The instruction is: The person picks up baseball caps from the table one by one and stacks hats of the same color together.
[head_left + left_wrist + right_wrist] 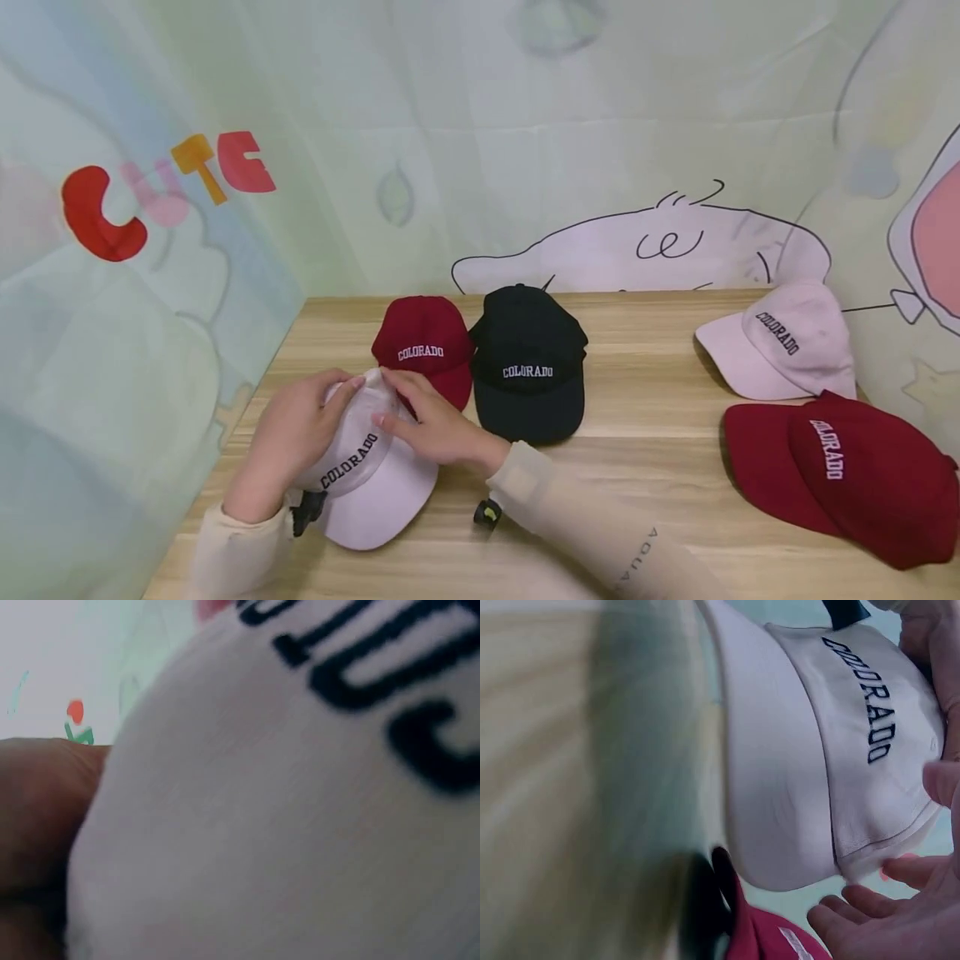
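A pale cap [382, 492] with dark COLORADO lettering is at the left of the wooden table, brim toward the near edge; its cloth [225, 810] fills most of the left wrist view. My left hand [296, 429] grips the crown's left side, thumb near the top. On the crown's right side my right hand [435, 425] holds it, thumb on the front panel and fingers by the top and side. In the right wrist view the cap [780, 772] shows side-on, with the right fingers [870, 904] along its edge. The cap's back is hidden.
Behind the pale cap sits a dark red cap [423, 329], beside a black cap [528, 408]. Toward the table's right edge are another pale cap [810, 333] and a larger-looking red cap [877, 492]. A printed curtain [360, 150] hangs behind the table.
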Demonstrator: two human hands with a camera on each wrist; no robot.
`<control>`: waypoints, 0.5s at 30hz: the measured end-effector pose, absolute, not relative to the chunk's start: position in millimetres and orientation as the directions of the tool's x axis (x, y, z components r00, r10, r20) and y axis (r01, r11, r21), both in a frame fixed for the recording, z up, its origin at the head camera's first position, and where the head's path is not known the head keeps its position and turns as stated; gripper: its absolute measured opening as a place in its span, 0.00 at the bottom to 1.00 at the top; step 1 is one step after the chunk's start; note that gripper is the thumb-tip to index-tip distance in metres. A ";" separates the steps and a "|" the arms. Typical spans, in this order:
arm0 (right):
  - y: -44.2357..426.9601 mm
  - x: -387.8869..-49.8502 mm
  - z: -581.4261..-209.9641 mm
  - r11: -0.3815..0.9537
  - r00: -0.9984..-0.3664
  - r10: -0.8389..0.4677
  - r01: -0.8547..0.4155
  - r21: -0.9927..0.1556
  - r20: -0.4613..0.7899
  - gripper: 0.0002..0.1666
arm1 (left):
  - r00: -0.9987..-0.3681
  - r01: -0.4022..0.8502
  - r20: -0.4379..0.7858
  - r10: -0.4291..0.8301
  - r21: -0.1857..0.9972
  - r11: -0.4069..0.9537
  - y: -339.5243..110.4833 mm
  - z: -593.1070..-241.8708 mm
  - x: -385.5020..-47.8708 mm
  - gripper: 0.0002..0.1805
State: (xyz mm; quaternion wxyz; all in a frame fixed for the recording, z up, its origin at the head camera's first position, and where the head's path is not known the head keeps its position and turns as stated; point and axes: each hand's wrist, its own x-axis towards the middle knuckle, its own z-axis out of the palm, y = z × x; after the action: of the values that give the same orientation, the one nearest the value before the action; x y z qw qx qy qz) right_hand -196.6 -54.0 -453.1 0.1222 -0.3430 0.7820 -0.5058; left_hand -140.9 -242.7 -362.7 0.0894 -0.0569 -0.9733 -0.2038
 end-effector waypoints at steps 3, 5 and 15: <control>-43.8 -206.1 -448.1 0.204 -0.746 -0.633 -0.418 -0.885 0.207 0.40 | -0.967 0.211 0.214 0.137 0.375 0.903 -227.7 -362.7 -149.0 0.17; -36.7 -212.5 -444.9 0.153 -0.733 -0.630 -0.440 -0.885 0.256 0.35 | -0.956 0.257 0.232 0.182 0.357 0.898 -218.1 -363.2 -154.1 0.15; 3.6 -227.6 -432.0 0.098 -0.741 -0.611 -0.420 -0.902 0.278 0.18 | -0.947 0.311 0.202 0.251 0.363 0.878 -182.0 -364.5 -176.8 0.17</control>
State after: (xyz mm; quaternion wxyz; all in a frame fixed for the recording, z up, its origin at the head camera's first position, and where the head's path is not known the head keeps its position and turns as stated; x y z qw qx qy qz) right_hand -227.6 3.6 -432.0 0.0835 -0.3501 0.7362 -0.5732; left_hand -176.8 -182.0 -364.5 0.0745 -0.1453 -0.9663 -0.1991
